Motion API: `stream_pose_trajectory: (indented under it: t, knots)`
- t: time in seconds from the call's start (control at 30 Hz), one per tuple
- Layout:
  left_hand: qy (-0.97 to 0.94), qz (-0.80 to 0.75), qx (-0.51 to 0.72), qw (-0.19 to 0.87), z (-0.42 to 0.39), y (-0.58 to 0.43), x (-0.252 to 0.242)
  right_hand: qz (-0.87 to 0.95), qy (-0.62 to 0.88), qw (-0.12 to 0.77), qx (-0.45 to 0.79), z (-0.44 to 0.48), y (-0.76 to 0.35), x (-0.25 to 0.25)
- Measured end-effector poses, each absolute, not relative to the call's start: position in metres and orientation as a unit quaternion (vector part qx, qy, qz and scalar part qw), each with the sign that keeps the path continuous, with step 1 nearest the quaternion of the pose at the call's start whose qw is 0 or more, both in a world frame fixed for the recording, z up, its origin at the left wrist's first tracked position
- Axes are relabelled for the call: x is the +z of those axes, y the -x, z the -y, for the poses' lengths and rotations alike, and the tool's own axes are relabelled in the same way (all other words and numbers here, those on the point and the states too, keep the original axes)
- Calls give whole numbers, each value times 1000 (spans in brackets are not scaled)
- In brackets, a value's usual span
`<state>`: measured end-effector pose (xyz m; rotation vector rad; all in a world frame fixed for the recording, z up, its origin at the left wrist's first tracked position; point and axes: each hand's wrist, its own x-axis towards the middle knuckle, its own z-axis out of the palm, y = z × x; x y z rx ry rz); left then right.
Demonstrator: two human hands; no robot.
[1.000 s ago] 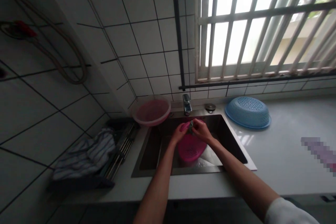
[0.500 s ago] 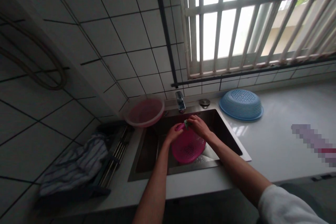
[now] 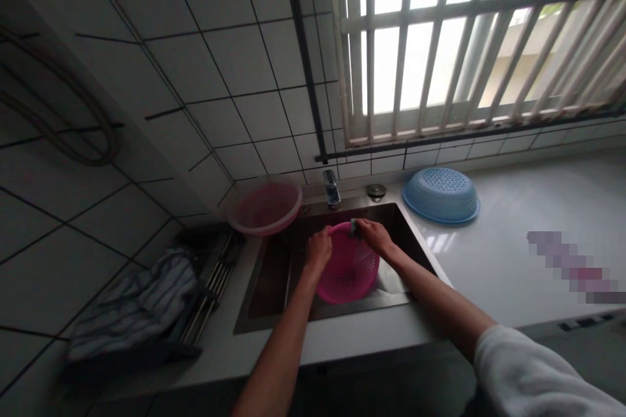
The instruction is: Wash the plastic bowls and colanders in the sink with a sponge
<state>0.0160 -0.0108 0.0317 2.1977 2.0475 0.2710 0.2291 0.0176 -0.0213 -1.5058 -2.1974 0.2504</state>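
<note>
Perforated-plastic pink colander (image 3: 348, 270) tilted in steel sink (image 3: 267, 273). Left hand (image 3: 319, 249) grip closed on its rim; right hand (image 3: 374, 236) grip pinches small scrub pad (image 3: 353, 227) at rim. Glossy white tabletop (image 3: 489, 260), blue colander (image 3: 440, 192) upside down. Tiled walls (image 3: 235, 78), barred window (image 3: 440, 45).

We record the pink colander (image 3: 348, 270) as bright magenta, patterned all over with small perforations. The pad (image 3: 353, 227) at its far rim reads grey-green. The sink (image 3: 274, 273) is dark grey steel. At the counter's (image 3: 489, 254) back-left corner, the bowl (image 3: 264, 206) is translucent pale pink. Near the back edge, the blue colander (image 3: 440, 192) is light blue with the same perforated pattern. The counter itself is glossy white. The cloth (image 3: 137, 303) at the left end shows dark and pale stripes. The wall tiles (image 3: 220, 45) are white with a dark grout grid. The sleeve (image 3: 533, 371) is white.
</note>
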Motion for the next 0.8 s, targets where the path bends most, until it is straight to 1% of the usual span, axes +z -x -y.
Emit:
stream_pose_trajectory:
  t: [0.07, 0.13, 0.2, 0.3, 0.4, 0.5, 0.57, 0.7, 0.8]
  knots:
    - [-718, -689, 81, 51, 10, -17, 36, 767, 588, 233, 110, -18, -237, -24]
    - [-709, -699, 84, 47, 10, -18, 37, 760, 586, 255, 113, -17, -235, -27]
    - [-708, -698, 87, 55, 11, -19, 35, 778, 547, 288, 107, -17, -225, -29]
    - [-731, -671, 89, 86, 14, -19, 28, 828, 449, 325, 87, -16, -206, -32]
    - [-742, -653, 102, 109, 17, -17, 25, 859, 383, 334, 58, -13, -194, -34]
    - [-735, -655, 119, 124, 17, -14, 25, 865, 368, 336, 52, -13, -196, -33]
    - [-724, -665, 136, 124, 16, -11, 25, 846, 399, 348, 62, -15, -203, -31]
    - [-671, -707, 195, 109, 11, 2, 23, 743, 541, 383, 98, -21, -225, -33]
    - [-648, -718, 231, 105, 8, 13, 22, 703, 599, 368, 109, -24, -235, -39]
